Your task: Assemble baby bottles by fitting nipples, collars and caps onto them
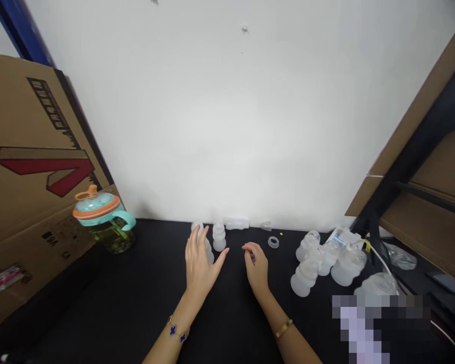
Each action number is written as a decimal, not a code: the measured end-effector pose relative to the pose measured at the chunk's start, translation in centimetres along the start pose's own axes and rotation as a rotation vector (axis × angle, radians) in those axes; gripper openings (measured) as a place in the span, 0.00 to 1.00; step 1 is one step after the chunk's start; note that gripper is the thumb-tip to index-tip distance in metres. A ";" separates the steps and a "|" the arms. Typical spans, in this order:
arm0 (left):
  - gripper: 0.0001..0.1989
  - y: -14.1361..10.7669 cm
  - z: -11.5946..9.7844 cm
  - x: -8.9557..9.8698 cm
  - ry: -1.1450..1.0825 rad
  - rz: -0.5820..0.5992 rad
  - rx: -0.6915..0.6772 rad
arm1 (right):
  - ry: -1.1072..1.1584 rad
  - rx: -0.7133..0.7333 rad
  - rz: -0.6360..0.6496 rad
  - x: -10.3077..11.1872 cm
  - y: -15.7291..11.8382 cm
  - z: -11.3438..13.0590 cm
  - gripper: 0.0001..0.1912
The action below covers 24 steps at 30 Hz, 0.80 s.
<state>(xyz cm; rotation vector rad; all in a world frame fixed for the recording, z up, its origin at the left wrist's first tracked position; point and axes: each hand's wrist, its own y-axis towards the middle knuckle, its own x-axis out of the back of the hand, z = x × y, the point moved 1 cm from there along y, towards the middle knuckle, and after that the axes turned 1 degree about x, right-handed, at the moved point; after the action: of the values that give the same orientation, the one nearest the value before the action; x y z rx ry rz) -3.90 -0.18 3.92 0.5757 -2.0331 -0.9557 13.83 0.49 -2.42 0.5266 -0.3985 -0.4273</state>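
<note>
The left hand [199, 263] lies spread over the black table [98, 303], fingers wide and holding nothing, its fingertips right against a small clear plastic bottle [208, 247] that stands partly hidden behind them. Just beside that one, a little to the right, stands a second clear bottle [219, 236], upright and free of both hands. The right hand [257, 267] rests close by with its fingers curled in; something small seems pinched at the fingertips, but it is too tiny to make out. A bracelet [284, 328] circles the right wrist, and a chain with blue charms [176, 332] sits on the left one. Past the right hand, a small clear ring [273, 242] lies flat on the table. Near the wall, a clear bottle on its side [236, 224] lies next to a small clear cap [266, 225]. Farther right, well apart from the hands, a cluster of frosted bottles [318, 260] stands bunched together. Off to the left, a drinking jug with a teal and orange lid [103, 220] sits against a big cardboard box [26, 167]. A dark shelf frame [413, 162] rises at the right edge.
</note>
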 end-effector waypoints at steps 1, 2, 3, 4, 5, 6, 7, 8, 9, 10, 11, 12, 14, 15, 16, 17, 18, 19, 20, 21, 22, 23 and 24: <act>0.33 -0.1 0.4 -0.2 -0.004 0.038 0.010 | -0.002 0.002 0.004 0.0 0.0 -0.1 0.12; 0.29 -0.2 0.7 -0.4 -0.004 0.069 0.016 | -0.004 0.001 0.007 -0.1 0.0 -0.1 0.12; 0.26 -0.4 0.9 -0.7 -0.004 0.101 0.013 | -0.004 -0.001 0.009 -0.1 0.0 -0.2 0.12; 0.23 -0.6 1.1 -0.9 -0.004 0.126 0.010 | -0.005 -0.003 0.011 -0.1 0.0 -0.2 0.12; 0.20 -0.8 1.2 -1.1 -0.002 0.140 0.009 | -0.005 -0.004 0.011 -0.1 0.0 -0.3 0.12; 0.19 -1.0 1.3 -1.2 0.000 0.148 0.007 | -0.005 -0.003 0.012 -0.1 0.0 -0.3 0.12; 0.18 -1.0 1.4 -1.3 0.002 0.150 0.006 | -0.005 -0.002 0.010 -0.1 0.0 -0.3 0.12; 0.18 -1.1 1.4 -1.3 0.003 0.148 0.004 | -0.005 0.000 0.009 -0.1 0.0 -0.3 0.12; 0.18 -1.1 1.4 -1.3 0.003 0.144 0.000 | -0.005 0.001 0.010 -0.1 0.0 -0.3 0.12; 0.18 -1.1 1.3 -1.3 0.000 0.141 -0.006 | -0.005 0.000 0.010 0.0 0.0 -0.2 0.12; 0.19 -1.1 1.3 -1.3 -0.004 0.139 -0.012 | -0.006 -0.002 0.011 0.0 0.0 -0.2 0.12; 0.19 -1.0 1.3 -1.2 -0.009 0.139 -0.016 | -0.006 -0.005 0.012 0.0 0.0 -0.1 0.12; 0.20 -1.0 1.3 -1.1 -0.017 0.146 -0.017 | -0.006 -0.010 0.012 0.0 0.1 0.0 0.12; 0.20 -1.0 1.4 -1.0 -0.020 0.150 -0.015 | -0.006 -0.012 0.014 0.1 0.1 0.1 0.12; 0.20 -1.0 1.4 -1.0 -0.022 0.150 -0.014 | -0.005 -0.013 0.013 0.1 0.1 0.1 0.12; 0.20 -1.0 1.5 -1.0 -0.023 0.146 -0.015 | -0.004 -0.013 0.012 0.1 0.0 0.2 0.12; 0.20 -1.0 1.5 -1.0 -0.023 0.139 -0.018 | -0.002 -0.012 0.013 0.1 0.0 0.2 0.12; 0.20 -1.0 1.5 -1.0 -0.022 0.130 -0.022 | -0.001 -0.011 0.013 0.1 0.0 0.2 0.12; 0.20 -1.1 1.5 -1.0 -0.019 0.122 -0.027 | -0.001 -0.009 0.014 0.1 0.0 0.2 0.12; 0.21 -1.1 1.5 -1.0 -0.015 0.116 -0.032 | -0.001 -0.008 0.017 0.1 0.0 0.1 0.12; 0.21 -1.1 1.4 -1.0 -0.008 0.112 -0.034 | -0.004 -0.006 0.021 0.0 -0.1 0.1 0.12; 0.21 -1.0 1.4 -1.0 0.000 0.110 -0.035 | -0.007 -0.004 0.025 0.0 -0.1 0.0 0.12; 0.21 -1.0 1.4 -0.9 0.009 0.108 -0.035 | -0.011 -0.001 0.028 0.0 -0.1 -0.1 0.12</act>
<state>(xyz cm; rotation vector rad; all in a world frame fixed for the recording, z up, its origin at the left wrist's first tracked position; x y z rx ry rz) -4.45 0.46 2.15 0.4459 -2.0147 -0.9208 13.85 0.45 -2.56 0.5172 -0.4152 -0.4039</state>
